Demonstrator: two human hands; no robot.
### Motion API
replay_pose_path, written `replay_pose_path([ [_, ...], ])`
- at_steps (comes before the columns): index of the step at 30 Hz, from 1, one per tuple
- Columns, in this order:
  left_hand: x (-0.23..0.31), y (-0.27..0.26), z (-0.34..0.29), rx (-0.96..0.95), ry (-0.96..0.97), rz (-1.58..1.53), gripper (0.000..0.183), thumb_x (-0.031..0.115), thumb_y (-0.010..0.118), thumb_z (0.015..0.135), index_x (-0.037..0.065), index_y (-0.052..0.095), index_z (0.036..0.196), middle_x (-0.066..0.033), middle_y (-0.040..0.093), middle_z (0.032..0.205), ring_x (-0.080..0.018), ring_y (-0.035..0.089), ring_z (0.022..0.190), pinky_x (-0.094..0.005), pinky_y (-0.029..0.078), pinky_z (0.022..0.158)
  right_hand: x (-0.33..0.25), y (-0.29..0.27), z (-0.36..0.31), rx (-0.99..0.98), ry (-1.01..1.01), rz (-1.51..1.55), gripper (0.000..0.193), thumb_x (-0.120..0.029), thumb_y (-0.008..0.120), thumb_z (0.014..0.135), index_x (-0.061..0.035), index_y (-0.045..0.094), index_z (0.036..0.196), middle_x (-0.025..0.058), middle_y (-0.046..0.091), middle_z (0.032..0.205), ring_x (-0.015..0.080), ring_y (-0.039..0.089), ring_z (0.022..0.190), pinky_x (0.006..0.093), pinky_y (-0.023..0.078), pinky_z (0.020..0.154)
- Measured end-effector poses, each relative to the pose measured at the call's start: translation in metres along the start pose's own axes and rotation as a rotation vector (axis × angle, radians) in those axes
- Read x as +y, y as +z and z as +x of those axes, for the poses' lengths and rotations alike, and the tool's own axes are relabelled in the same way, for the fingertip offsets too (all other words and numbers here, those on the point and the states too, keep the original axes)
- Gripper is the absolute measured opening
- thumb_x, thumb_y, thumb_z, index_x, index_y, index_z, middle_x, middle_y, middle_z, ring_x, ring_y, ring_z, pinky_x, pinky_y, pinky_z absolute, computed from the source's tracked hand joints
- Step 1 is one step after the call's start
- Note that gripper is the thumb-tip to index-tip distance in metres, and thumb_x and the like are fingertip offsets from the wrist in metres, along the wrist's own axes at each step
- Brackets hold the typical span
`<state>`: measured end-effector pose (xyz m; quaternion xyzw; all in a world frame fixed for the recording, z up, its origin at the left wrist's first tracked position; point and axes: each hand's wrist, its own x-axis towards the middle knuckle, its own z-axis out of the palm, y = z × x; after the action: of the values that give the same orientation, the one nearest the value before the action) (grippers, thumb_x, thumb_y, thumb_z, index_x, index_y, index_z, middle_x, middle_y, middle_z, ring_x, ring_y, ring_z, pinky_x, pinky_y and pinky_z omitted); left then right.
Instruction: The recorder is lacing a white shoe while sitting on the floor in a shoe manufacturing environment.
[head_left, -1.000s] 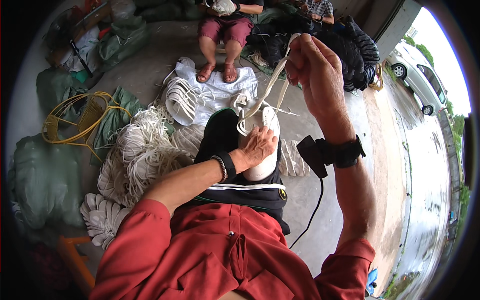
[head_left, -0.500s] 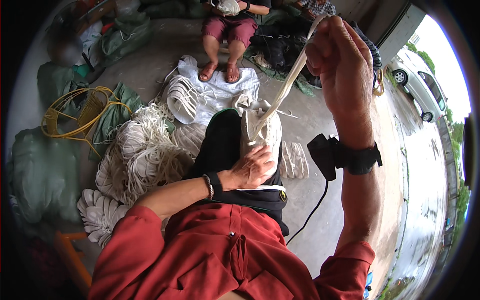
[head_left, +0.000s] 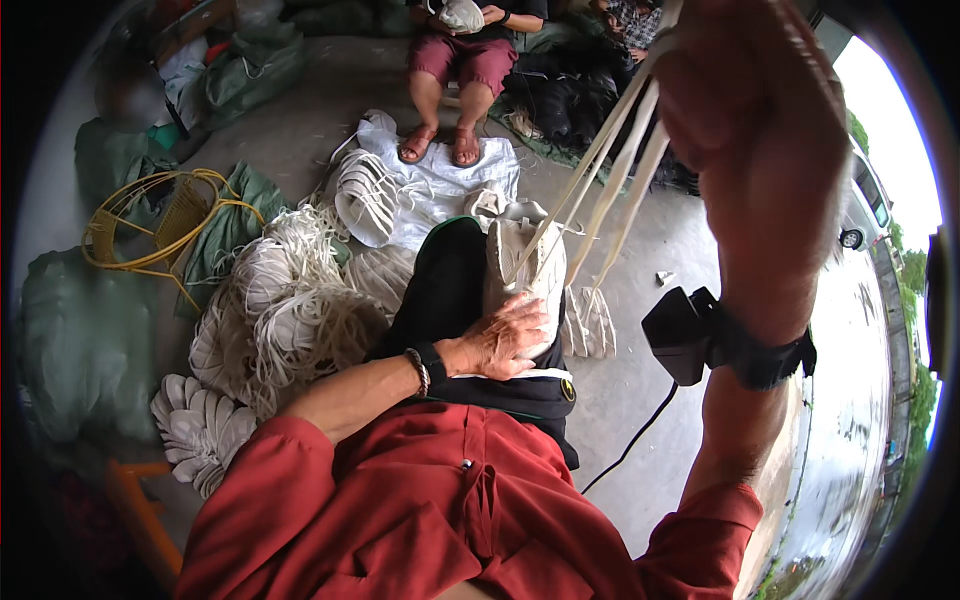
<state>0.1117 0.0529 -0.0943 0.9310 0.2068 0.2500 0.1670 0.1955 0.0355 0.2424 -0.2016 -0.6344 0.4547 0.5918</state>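
Note:
A cream-white lace-up shoe upper (head_left: 510, 250) rests on my dark-trousered leg, its toe end pointing away from me. My left hand (head_left: 505, 336) lies over its near part, fingers curled down around it and pressing it against the leg. Long white shoelaces (head_left: 622, 165) run taut from the upper's eyelets up to my right hand (head_left: 735, 95). That hand is raised high at the upper right, closed on the laces and blurred by motion. Some of the lace strands hang down toward the floor beside my leg. A black strapped device with a cable sits on my right wrist.
A heap of white uppers with tangled laces (head_left: 285, 290) lies left of my leg. Nested uppers (head_left: 368, 198) stand on a white sheet (head_left: 430, 190). Beyond sits another person holding an upper (head_left: 462, 15). A yellow metal frame (head_left: 165, 235) and green sacks (head_left: 90, 345) are at left.
My right hand has moved up and to the right, drawing the laces out; several strands now spread apart below it. The left hand stays on the upper.

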Motion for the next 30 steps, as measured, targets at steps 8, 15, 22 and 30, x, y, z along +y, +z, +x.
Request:
replay_pose_path([
  [8, -0.013, -0.026, -0.002, 0.535, -0.521, -0.04, 0.006, 0.007, 0.058, 0.071, 0.004, 0.053, 0.07, -0.0111, 0.054, 0.074, -0.0295, 0.055, 0.075, -0.0386, 0.045, 0.064, 0.017, -0.022, 0.011, 0.167, 0.029, -0.018, 0.026, -0.024, 0.042, 0.092, -0.0039, 0.05, 0.077, 0.0009, 0.04, 0.055, 0.0097, 0.036, 0.041, 0.0221, 0.031, 0.038],
  [15, -0.017, -0.058, 0.043, 0.796, -0.255, -0.318, 0.015, 0.009, 0.061, 0.072, 0.003, 0.055, 0.084, -0.0074, 0.054, 0.07, -0.0222, 0.056, 0.07, -0.0326, 0.046, 0.063, 0.029, -0.041, 0.032, 0.135, -0.102, -0.09, 0.025, -0.023, 0.045, 0.091, -0.0026, 0.053, 0.08, 0.0044, 0.054, 0.067, 0.0093, 0.046, 0.047, 0.021, 0.034, 0.041],
  [22, 0.018, -0.119, 0.056, 0.094, -0.389, -1.023, 0.03, 0.027, 0.042, 0.093, 0.002, 0.051, 0.081, -0.0028, 0.05, 0.068, -0.0124, 0.051, 0.065, -0.025, 0.042, 0.067, 0.079, -0.093, 0.045, -0.081, 0.035, -0.409, 0.026, -0.021, 0.048, 0.089, 0.0004, 0.058, 0.1, 0.0084, 0.062, 0.09, 0.0135, 0.061, 0.067, 0.0228, 0.046, 0.05],
  [30, 0.017, -0.208, 0.017, 0.73, -0.31, -1.315, 0.03, 0.029, 0.037, 0.093, 0.005, 0.046, 0.077, -0.0029, 0.045, 0.062, -0.0205, 0.054, 0.064, -0.032, 0.044, 0.068, 0.177, -0.131, -0.054, -0.599, 0.738, -0.358, 0.016, -0.011, 0.051, 0.083, -0.0009, 0.063, 0.084, 0.0078, 0.065, 0.081, 0.014, 0.064, 0.068, 0.0243, 0.048, 0.046],
])
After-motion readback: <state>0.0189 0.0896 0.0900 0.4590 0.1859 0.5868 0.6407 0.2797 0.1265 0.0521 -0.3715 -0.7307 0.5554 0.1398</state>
